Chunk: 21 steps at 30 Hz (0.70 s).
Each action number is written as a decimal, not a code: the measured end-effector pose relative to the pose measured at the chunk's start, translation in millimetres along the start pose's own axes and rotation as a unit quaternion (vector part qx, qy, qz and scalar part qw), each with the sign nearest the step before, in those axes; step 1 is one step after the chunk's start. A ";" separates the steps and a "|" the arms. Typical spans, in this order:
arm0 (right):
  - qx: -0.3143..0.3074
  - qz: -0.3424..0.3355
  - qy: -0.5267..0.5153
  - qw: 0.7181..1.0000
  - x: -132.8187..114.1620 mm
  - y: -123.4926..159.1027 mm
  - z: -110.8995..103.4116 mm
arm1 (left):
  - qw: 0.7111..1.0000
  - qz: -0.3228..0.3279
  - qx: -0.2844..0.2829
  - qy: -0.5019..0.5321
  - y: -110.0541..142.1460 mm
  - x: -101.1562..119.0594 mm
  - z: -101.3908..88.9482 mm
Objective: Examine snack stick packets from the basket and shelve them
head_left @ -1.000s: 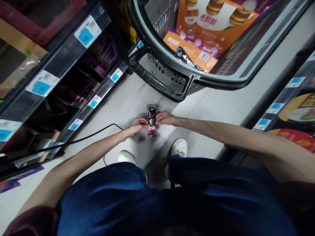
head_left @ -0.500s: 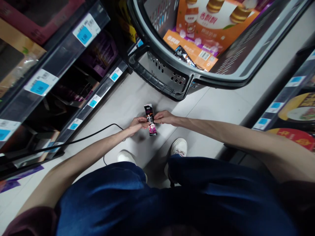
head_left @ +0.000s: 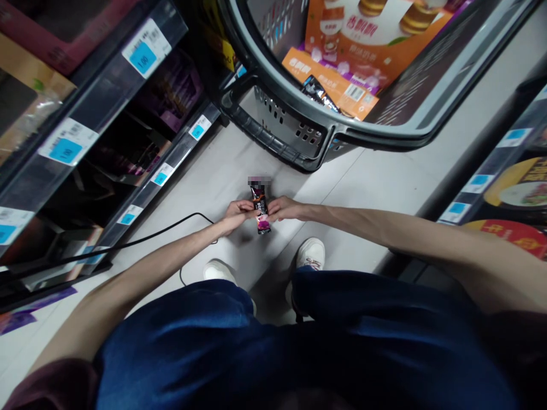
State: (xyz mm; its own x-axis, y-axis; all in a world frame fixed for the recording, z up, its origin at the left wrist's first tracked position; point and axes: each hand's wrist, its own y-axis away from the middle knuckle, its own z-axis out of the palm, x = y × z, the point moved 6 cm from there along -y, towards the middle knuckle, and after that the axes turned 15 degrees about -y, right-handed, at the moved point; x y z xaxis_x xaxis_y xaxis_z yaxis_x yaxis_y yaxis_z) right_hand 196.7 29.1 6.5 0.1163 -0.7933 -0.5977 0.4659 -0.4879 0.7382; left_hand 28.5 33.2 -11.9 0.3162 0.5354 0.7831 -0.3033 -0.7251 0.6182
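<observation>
Between my two hands is a slim black and purple snack packet [head_left: 260, 199], held over the floor with its long side pointing away from me. My left hand [head_left: 239, 214] pinches its left edge, fingers closed. From the other side, my right hand [head_left: 282, 208] grips the right edge with thumb and fingers. The print on the packet is too small to read. Ahead of my hands stands a grey shopping basket [head_left: 384, 132] with a black handle [head_left: 277, 149]. In it lie orange boxes [head_left: 346, 97] and a dark shiny packet [head_left: 318, 92].
Shelves with price tags [head_left: 143, 57] run along the left, holding boxes and packs. On the right, another shelf carries round-lidded tubs [head_left: 519, 185]. A black cable [head_left: 158, 229] crosses at the left of my hands. My white shoes [head_left: 311, 253] stand on the pale floor.
The packet has turned slightly and shifted a little in my fingers. My right hand now reaches a bit further over it. The basket and shelves look the same.
</observation>
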 end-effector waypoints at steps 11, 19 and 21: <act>0.056 -0.060 -0.016 0.996 1.5 -8.2 -14.4 | 0.995 -0.021 -0.089 -0.028 6.4 0.0 8.0; 0.036 -0.049 0.004 0.998 -1.0 -3.0 -5.6 | 0.995 -0.018 -0.069 -0.071 3.5 -3.2 2.9; 0.021 -0.042 0.014 0.999 -1.8 -2.2 -3.6 | 0.996 -0.015 -0.061 -0.066 1.8 -4.5 1.9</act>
State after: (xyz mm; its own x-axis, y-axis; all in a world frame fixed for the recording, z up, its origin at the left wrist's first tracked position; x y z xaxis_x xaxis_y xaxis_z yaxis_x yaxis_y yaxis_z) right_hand 198.6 32.9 4.8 0.1042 -0.7386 -0.6660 0.4377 -0.5673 0.6976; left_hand 28.2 28.7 -14.5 0.4398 0.4890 0.7533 -0.3966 -0.6468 0.6514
